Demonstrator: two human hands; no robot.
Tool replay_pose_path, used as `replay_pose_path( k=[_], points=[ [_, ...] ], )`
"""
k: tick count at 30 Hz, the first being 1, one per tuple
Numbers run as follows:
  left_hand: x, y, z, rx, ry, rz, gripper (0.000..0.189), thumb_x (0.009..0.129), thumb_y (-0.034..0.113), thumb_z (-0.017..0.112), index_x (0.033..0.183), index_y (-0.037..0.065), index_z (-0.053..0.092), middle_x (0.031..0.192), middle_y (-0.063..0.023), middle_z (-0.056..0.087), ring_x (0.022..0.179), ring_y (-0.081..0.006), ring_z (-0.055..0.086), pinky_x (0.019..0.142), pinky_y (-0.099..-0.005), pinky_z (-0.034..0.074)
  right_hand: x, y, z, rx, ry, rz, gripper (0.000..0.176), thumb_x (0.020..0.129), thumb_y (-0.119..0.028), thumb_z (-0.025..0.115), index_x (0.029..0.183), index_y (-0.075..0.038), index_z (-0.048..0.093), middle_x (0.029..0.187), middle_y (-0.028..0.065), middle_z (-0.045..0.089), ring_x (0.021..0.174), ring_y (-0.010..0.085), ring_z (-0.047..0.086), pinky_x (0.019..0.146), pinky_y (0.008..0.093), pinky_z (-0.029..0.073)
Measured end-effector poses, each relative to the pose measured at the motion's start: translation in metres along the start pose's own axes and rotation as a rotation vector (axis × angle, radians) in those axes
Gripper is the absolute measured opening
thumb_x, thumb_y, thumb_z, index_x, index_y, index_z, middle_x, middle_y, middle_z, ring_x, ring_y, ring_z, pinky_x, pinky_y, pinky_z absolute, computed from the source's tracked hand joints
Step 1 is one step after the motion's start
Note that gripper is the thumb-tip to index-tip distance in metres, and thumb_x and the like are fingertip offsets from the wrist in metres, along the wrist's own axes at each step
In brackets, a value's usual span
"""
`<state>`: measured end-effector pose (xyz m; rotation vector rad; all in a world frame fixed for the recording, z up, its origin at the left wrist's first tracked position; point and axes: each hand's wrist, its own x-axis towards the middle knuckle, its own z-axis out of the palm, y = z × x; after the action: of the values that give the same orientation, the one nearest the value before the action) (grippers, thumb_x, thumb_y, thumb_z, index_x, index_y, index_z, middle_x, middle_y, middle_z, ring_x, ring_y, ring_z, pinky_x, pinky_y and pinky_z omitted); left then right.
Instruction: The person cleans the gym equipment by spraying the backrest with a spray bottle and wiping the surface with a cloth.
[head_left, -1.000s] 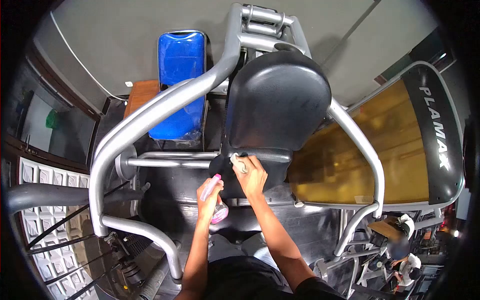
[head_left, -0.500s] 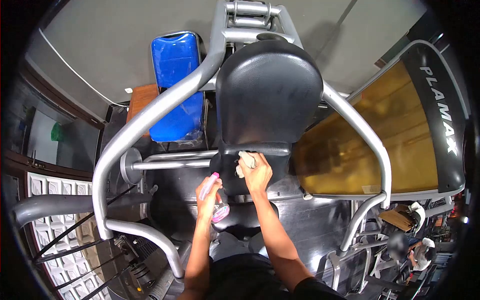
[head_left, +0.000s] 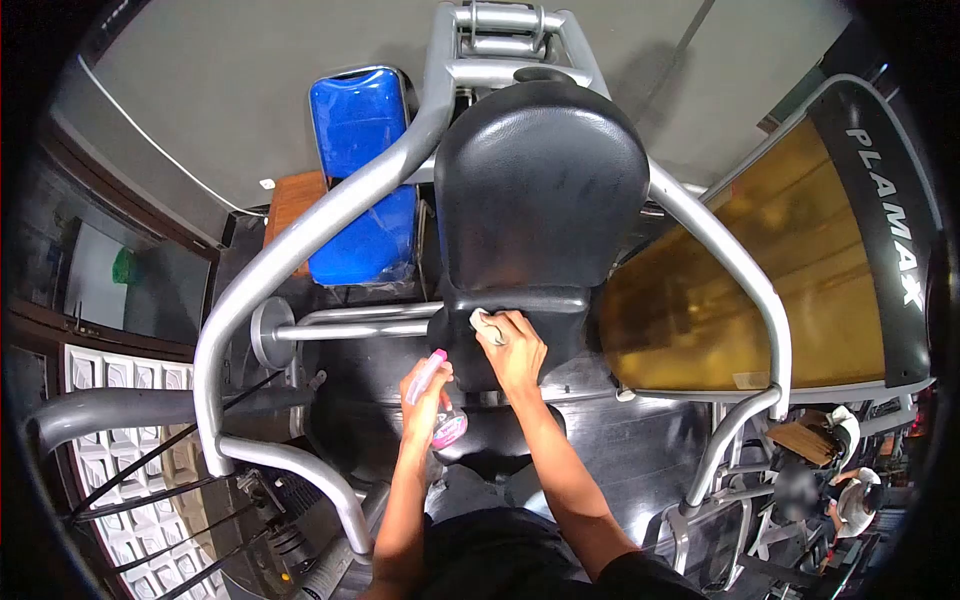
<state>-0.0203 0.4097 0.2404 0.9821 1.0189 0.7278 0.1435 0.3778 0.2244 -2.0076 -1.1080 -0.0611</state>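
My left hand (head_left: 422, 393) is closed around a spray bottle (head_left: 450, 430) with a pink nozzle and pink liquid inside. It hangs to the left of the black seat of a gym machine. In my right hand (head_left: 517, 350) is a pale cloth (head_left: 488, 326), bunched under the fingers and pressed against the seat (head_left: 545, 310), just below the backrest. The tall black padded backrest (head_left: 540, 190) rises directly ahead. Part of the cloth is hidden by my fingers.
Silver frame tubes (head_left: 300, 232) curve around both sides of the seat. A blue chair (head_left: 360, 125) stands behind on the left, near a brown wooden surface (head_left: 290, 215). At the right is a yellow machine panel (head_left: 750, 280) lettered PLAMAX. Another person (head_left: 855, 505) is at the far right.
My right hand has shifted slightly with the cloth, which looks more bunched beneath the fingers. The left hand still holds the spray bottle. The whole view has moved a little.
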Motion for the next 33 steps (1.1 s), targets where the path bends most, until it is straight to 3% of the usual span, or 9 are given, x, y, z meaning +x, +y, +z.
replay_pose_path(
  k=[5, 9, 15, 17, 21, 25, 33],
  points=[
    [-0.003, 0.01, -0.003, 0.026, 0.017, -0.005, 0.018, 0.088, 0.021, 0.067, 0.091, 0.004, 0.065, 0.078, -0.0061, 0.063, 0.045, -0.0095, 0.051, 0.042, -0.0239, 0.038, -0.016, 0.023, -0.006, 0.01, -0.046, 0.029, 0.026, 0.065, -0.015, 0.083, 0.089, -0.016, 0.074, 0.086, -0.0009, 0.066, 0.078, 0.0226, 0.067, 0.068, 0.0378, 0.054],
    [-0.002, 0.013, -0.007, 0.051, 0.042, -0.009, 0.018, 0.088, 0.021, 0.066, 0.092, 0.004, 0.064, 0.079, -0.0062, 0.062, 0.045, -0.0111, 0.052, 0.045, -0.0243, 0.037, 0.0, 0.017, -0.022, 0.126, 0.016, 0.253, 0.021, 0.065, -0.016, 0.082, 0.084, -0.013, 0.074, 0.079, 0.0046, 0.066, 0.076, 0.0262, 0.067, 0.069, 0.0382, 0.053],
    [-0.002, 0.016, -0.005, 0.025, 0.027, -0.005, 0.018, 0.088, 0.021, 0.068, 0.09, 0.003, 0.065, 0.078, -0.0055, 0.063, 0.046, -0.0088, 0.05, 0.042, -0.0239, 0.037, 0.014, 0.011, -0.02, 0.069, 0.017, 0.24, 0.019, 0.069, -0.018, 0.08, 0.081, -0.008, 0.07, 0.082, 0.0072, 0.067, 0.077, 0.0298, 0.067, 0.068, 0.0401, 0.051],
    [-0.001, 0.012, -0.005, 0.018, 0.022, -0.001, 0.018, 0.088, 0.021, 0.068, 0.09, 0.003, 0.065, 0.078, -0.0056, 0.063, 0.046, -0.0089, 0.051, 0.042, -0.0239, 0.038, 0.022, 0.008, -0.014, 0.184, 0.155, 0.263, 0.02, 0.07, -0.018, 0.08, 0.085, -0.008, 0.07, 0.082, 0.0085, 0.067, 0.077, 0.0316, 0.067, 0.068, 0.0409, 0.051],
    [-0.007, 0.014, -0.001, 0.068, 0.019, 0.006, 0.022, 0.086, 0.026, 0.068, 0.092, 0.004, 0.064, 0.078, -0.0069, 0.061, 0.044, -0.0115, 0.051, 0.042, -0.0248, 0.037, 0.043, -0.004, -0.023, 0.063, 0.025, 0.218, 0.025, 0.071, -0.017, 0.08, 0.093, -0.01, 0.071, 0.09, 0.0079, 0.068, 0.084, 0.0319, 0.068, 0.072, 0.0412, 0.053],
    [-0.01, 0.006, 0.002, 0.064, 0.001, 0.03, 0.021, 0.087, 0.025, 0.067, 0.092, 0.004, 0.064, 0.08, -0.0072, 0.061, 0.045, -0.0114, 0.052, 0.042, -0.0249, 0.039, 0.028, 0.0, -0.015, 0.035, 0.029, 0.131, 0.025, 0.07, -0.015, 0.08, 0.094, -0.014, 0.072, 0.094, 0.0033, 0.067, 0.088, 0.0275, 0.067, 0.075, 0.0399, 0.054],
    [-0.015, 0.0, 0.015, 0.051, -0.027, 0.018, 0.019, 0.088, 0.023, 0.067, 0.092, 0.004, 0.064, 0.081, -0.0071, 0.061, 0.046, -0.0107, 0.052, 0.043, -0.0249, 0.039, -0.005, 0.026, -0.025, -0.026, -0.069, 0.072, 0.024, 0.067, -0.019, 0.083, 0.089, -0.017, 0.073, 0.087, 0.0006, 0.065, 0.079, 0.0247, 0.065, 0.069, 0.039, 0.053]
  ],
)
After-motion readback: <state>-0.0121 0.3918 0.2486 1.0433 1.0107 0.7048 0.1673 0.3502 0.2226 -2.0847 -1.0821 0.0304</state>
